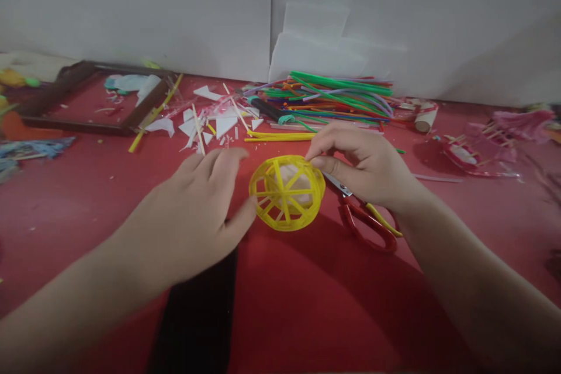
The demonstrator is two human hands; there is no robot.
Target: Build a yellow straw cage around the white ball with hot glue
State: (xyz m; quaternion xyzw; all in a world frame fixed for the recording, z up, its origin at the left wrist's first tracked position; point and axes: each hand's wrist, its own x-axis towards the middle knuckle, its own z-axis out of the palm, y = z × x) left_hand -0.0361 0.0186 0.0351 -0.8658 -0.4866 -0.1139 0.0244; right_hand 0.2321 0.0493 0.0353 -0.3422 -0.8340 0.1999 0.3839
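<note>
A round yellow wheel-like craft piece [286, 193], spoked and apparently made of pipe cleaners, is in the middle of the view, with something whitish showing behind its spokes. My right hand [357, 160] pinches its upper right rim between thumb and fingers. On the other side, my left hand [205, 207] has its thumb and fingers apart, the thumb close to the left rim; whether it touches I cannot tell. Red-handled scissors [368, 228] lie under and beside my right hand, their blades partly hidden. A yellow strip [383, 222] lies by the handles.
Behind are a heap of coloured pipe cleaners [342, 93], white scraps [225, 123] and a glue gun-like dark tool [269, 110]. A brown frame [79, 125] is at left, a pink stick model [486, 140] at right. A black flat object [197, 315] lies near the front.
</note>
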